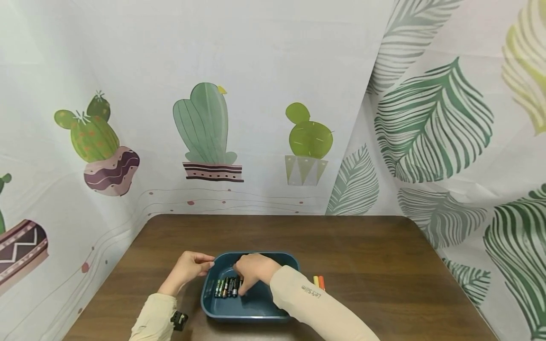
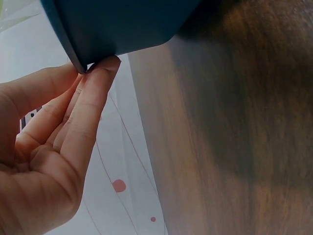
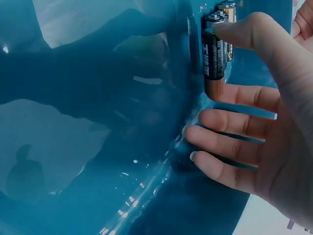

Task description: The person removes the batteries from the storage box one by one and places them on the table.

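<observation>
A blue plastic tray [image 1: 247, 318] with raised walls stands on the table. Inside its left half, several AA-looking batteries [image 1: 226, 287] lie side by side in a row. My left hand [image 1: 185, 271] pinches the tray's left rim between thumb and fingers; the left wrist view shows the tray's outer wall [image 2: 117, 27] just above the fingertips. My right hand [image 1: 254, 269] reaches into the tray at the row's right end. In the right wrist view, its thumb and index finger grip the two ends of a black battery [image 3: 213, 56] with a copper-coloured end; its other fingers are extended.
Right of the tray, a yellow stick [image 1: 316, 281] and an orange stick [image 1: 322, 283] lie on the brown wooden table [image 1: 367, 258], partly hidden by the right sleeve [image 1: 307, 296]. A printed cloth [image 1: 264, 57] hangs behind the table's far edge.
</observation>
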A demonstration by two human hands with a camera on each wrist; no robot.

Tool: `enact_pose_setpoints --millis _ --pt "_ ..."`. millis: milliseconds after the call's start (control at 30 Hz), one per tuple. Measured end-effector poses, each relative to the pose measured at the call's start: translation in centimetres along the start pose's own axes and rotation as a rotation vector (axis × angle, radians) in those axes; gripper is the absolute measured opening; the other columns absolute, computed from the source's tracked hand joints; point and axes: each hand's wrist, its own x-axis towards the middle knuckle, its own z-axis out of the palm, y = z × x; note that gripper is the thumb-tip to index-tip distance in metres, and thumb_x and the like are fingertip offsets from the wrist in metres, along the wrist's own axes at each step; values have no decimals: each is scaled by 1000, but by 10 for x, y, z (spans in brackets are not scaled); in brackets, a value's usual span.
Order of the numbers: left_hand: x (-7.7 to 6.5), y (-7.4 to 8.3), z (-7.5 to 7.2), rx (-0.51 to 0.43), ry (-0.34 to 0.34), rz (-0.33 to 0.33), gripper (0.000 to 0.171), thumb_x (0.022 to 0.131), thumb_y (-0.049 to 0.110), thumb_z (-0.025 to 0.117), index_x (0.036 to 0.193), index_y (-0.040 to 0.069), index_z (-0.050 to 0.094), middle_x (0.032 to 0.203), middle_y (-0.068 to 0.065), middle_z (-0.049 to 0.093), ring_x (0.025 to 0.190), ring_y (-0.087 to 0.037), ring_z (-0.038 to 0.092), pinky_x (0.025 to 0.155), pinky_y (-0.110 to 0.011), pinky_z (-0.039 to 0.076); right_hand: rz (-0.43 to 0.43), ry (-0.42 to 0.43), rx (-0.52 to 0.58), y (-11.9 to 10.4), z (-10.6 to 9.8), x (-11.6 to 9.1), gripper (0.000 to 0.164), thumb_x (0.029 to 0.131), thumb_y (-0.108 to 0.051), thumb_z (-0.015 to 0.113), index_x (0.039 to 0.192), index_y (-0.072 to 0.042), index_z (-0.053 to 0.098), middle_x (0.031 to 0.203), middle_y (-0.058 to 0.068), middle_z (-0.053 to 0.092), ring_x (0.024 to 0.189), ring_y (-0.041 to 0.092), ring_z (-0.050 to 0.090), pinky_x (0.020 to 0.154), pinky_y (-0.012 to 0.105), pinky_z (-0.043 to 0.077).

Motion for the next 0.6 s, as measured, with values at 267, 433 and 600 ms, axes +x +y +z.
enact_pose_setpoints --millis 267,433,600 --pt "1 1 0 0 5 -9 16 86 -3 67 100 -8 71 95 -20 70 77 -26 69 69 -40 58 -21 36 -49 0 -6 -4 32 75 -46 78 81 -22 58 71 -14 53 60 1 48 51 17 40" --pt "0 1 0 15 2 -15 16 86 -1 67 100 -8 71 96 -20 69 77 -26 69 69 -40 58 -42 84 -95 0 -13 -10 33 74 -49 78 84 -23 59 73 -14 52 62 1 47 54 18 40" --pt "0 0 0 16 0 -10 16 86 -1 68 100 -7 71 95 -18 70 77 -26 69 70 -41 58 -65 130 -119 1 -22 -19 35 74 -51 77 90 -23 62 77 -14 54 66 0 49 56 16 40"
